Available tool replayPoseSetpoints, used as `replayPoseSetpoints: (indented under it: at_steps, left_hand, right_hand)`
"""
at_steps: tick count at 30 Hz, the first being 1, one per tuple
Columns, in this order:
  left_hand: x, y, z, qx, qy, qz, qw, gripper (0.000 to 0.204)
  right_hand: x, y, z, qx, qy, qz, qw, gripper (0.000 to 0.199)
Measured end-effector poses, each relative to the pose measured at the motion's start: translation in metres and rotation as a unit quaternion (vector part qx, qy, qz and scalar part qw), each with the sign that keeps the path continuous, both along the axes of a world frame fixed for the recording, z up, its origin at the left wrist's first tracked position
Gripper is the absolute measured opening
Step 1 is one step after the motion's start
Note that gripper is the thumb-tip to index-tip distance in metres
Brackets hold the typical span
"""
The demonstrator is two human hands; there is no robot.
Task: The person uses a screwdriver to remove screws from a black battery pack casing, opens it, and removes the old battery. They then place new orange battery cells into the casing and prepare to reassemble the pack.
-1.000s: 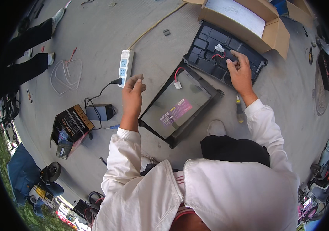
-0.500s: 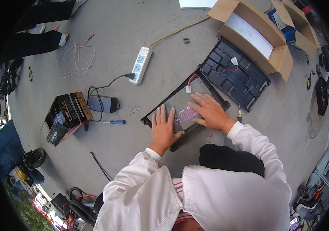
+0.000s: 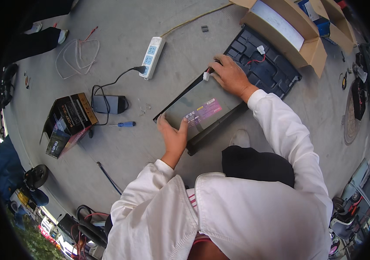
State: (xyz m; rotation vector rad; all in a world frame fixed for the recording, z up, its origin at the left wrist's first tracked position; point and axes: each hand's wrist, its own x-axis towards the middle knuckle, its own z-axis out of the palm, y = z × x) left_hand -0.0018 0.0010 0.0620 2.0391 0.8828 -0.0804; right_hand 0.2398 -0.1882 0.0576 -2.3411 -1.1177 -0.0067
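A flat grey battery pack (image 3: 193, 97) with a purple label sits in a black plastic case (image 3: 211, 133) in front of me. My left hand (image 3: 173, 138) grips its left end, thumb on top and fingers over the edge. At the far right corner, my right hand (image 3: 233, 79) curls its fingers round the pack's edge, partly hiding it. Beside those fingers is a white plug connector (image 3: 206, 76) on a short red wire. Just beyond my right hand lies a ribbed black cover (image 3: 276, 71) with a second white connector (image 3: 260, 50).
An open cardboard box (image 3: 310, 56) stands at the far right. Leftward are a power strip (image 3: 152, 57), a grey power adapter (image 3: 107, 104), a blue screwdriver (image 3: 126, 124), small screws (image 3: 145, 109) and a black printed box (image 3: 70, 121). Someone's legs (image 3: 33, 43) show at the upper left.
Both hands were lying flat on the pack. My right hand has moved to the far edge and my left to the left end, both now gripping. The pack's near-right side looks shifted.
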Motion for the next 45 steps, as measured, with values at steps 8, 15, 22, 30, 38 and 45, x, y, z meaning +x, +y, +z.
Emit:
replayPoseSetpoints:
  at_steps: [8, 15, 22, 30, 38, 45]
  left_hand:
    - [0.026, -0.012, 0.056, -0.442, 0.078, 0.294, 0.844, 0.047]
    - [0.032, -0.010, 0.051, -0.454, 0.075, 0.321, 0.828, 0.046]
    - [0.028, -0.006, 0.038, -0.441, 0.082, 0.325, 0.832, 0.049]
    - [0.028, 0.002, 0.025, -0.473, 0.088, 0.340, 0.808, 0.053]
    - [0.028, 0.007, 0.020, -0.478, 0.100, 0.339, 0.804, 0.054]
    - [0.023, 0.006, 0.006, -0.479, 0.086, 0.321, 0.812, 0.058]
  right_hand:
    - [-0.079, -0.048, 0.003, -0.022, 0.224, -0.231, 0.947, 0.062]
    - [-0.052, -0.024, 0.022, -0.033, 0.055, -0.066, 0.996, 0.056]
    - [0.005, 0.003, -0.013, -0.069, -0.073, 0.042, 0.994, 0.037]
    - [0.009, -0.011, -0.020, 0.040, 0.065, 0.023, 0.997, 0.018]
    - [0.007, 0.001, 0.000, -0.020, 0.130, 0.097, 0.987, 0.025]
    - [0.017, -0.004, -0.010, -0.008, 0.135, 0.099, 0.986, 0.015]
